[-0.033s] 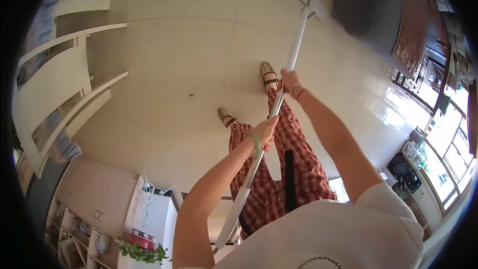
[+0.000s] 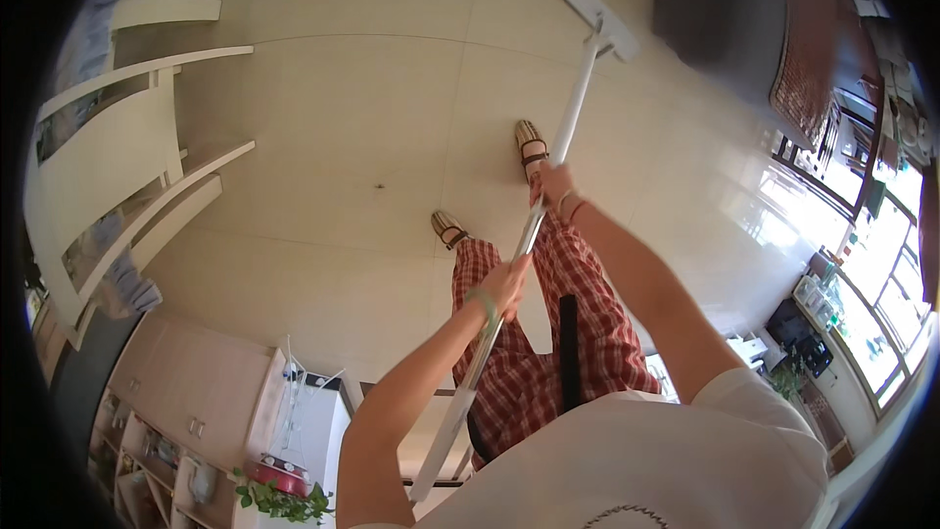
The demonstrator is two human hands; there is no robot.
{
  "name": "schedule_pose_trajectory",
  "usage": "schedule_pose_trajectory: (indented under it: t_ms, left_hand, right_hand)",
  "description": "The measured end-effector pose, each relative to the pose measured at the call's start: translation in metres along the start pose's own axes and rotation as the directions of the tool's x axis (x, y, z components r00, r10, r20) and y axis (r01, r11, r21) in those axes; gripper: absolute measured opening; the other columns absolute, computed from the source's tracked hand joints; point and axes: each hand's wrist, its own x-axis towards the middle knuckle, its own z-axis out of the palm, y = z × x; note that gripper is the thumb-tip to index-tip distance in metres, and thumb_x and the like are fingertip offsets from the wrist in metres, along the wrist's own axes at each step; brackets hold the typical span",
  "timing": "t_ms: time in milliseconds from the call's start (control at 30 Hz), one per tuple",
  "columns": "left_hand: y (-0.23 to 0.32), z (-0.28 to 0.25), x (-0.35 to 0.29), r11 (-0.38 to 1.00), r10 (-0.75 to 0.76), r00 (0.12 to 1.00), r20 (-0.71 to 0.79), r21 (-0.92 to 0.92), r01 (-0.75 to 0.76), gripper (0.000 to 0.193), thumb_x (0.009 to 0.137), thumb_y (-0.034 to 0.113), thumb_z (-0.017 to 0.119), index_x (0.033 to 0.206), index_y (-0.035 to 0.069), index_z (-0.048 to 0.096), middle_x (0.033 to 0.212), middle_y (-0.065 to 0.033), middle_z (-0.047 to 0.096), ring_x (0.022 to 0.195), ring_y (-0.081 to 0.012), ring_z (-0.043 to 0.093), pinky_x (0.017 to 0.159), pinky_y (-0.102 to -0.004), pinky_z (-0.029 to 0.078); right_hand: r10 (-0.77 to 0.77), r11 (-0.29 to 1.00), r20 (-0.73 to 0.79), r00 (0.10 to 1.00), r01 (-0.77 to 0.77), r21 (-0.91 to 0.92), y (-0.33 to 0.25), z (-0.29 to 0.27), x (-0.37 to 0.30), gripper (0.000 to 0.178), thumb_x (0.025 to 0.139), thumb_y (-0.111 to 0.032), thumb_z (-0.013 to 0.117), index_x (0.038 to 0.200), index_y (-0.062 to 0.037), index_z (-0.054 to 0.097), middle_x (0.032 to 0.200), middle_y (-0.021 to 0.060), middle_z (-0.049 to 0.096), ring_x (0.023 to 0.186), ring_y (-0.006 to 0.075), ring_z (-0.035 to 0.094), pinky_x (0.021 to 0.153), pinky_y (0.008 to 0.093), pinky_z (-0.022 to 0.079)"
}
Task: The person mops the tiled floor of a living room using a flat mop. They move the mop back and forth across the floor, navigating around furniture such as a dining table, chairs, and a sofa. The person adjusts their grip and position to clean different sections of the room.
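A flat mop with a white and silver pole slants from beside my left arm up to the far right. Its rectangular white head lies on the pale tiled floor. Closed round the middle of the pole is my left hand, with a green bangle at its wrist. My right hand grips the pole farther along, nearer the head, and wears a red band at the wrist. The two hands are apart on the pole, which passes over my checked trousers.
White chairs stand at the left. A grey-covered piece of furniture is at the far right, close to the mop head. Near left are a wooden cabinet and a green plant. A small dark speck lies on the floor.
Both hands have drawn the mop back towards me and slightly left. Its head has slid a little nearer over the floor, and both hands keep their hold.
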Motion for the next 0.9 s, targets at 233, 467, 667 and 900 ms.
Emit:
schedule_pose_trajectory:
  t_ms: [233, 467, 667, 900]
  left_hand:
    - [-0.224, -0.053, -0.164, 0.992, -0.073, 0.950, -0.303, -0.120, 0.037, 0.048, 0.096, 0.052, 0.042, 0.068, 0.012, 0.043, 0.048, 0.0018, 0.035, 0.035, -0.0117, 0.033, 0.034, -0.0295, 0.030]
    - [-0.308, -0.021, -0.252, 0.839, -0.351, 0.904, -0.243, -0.510, 0.189, 0.052, 0.093, 0.060, 0.042, 0.069, 0.013, 0.038, 0.048, 0.0000, 0.031, 0.036, -0.0137, 0.032, 0.034, -0.0295, 0.030]
    - [-0.251, 0.010, -0.235, 0.815, -0.370, 0.919, -0.133, -0.522, 0.252, 0.055, 0.091, 0.063, 0.043, 0.076, 0.010, 0.041, 0.051, -0.0034, 0.030, 0.041, -0.0136, 0.031, 0.039, -0.0278, 0.028]
    - [-0.137, 0.050, -0.110, 0.965, -0.215, 0.976, -0.026, -0.158, 0.209, 0.050, 0.094, 0.059, 0.040, 0.078, 0.012, 0.039, 0.051, -0.0002, 0.033, 0.039, -0.0134, 0.035, 0.040, -0.0325, 0.038]
  right_hand:
    - [0.077, 0.987, 0.143, 0.987, -0.096, 0.131, 0.183, 0.166, -0.197, 0.026, 0.095, -0.023, 0.050, 0.090, 0.0006, 0.039, 0.064, 0.0143, 0.053, 0.040, 0.0258, 0.055, 0.034, 0.0386, 0.048]
    - [0.386, 0.919, 0.654, 0.651, -0.212, -0.332, 0.280, 0.212, -0.279, 0.029, 0.097, -0.025, 0.042, 0.113, -0.0013, 0.044, 0.073, 0.0107, 0.054, 0.054, 0.0216, 0.057, 0.047, 0.0432, 0.052]
    - [0.293, 0.912, 0.602, 0.743, -0.406, 0.058, 0.192, 0.147, -0.278, 0.035, 0.092, -0.015, 0.057, 0.099, 0.0055, 0.029, 0.069, 0.0132, 0.050, 0.049, 0.0220, 0.055, 0.039, 0.0389, 0.052]
    - [-0.098, 0.991, 0.291, 0.952, 0.065, 0.120, 0.115, 0.020, -0.152, 0.028, 0.092, -0.013, 0.054, 0.093, 0.0061, 0.034, 0.064, 0.0127, 0.051, 0.047, 0.0243, 0.058, 0.037, 0.0405, 0.052]
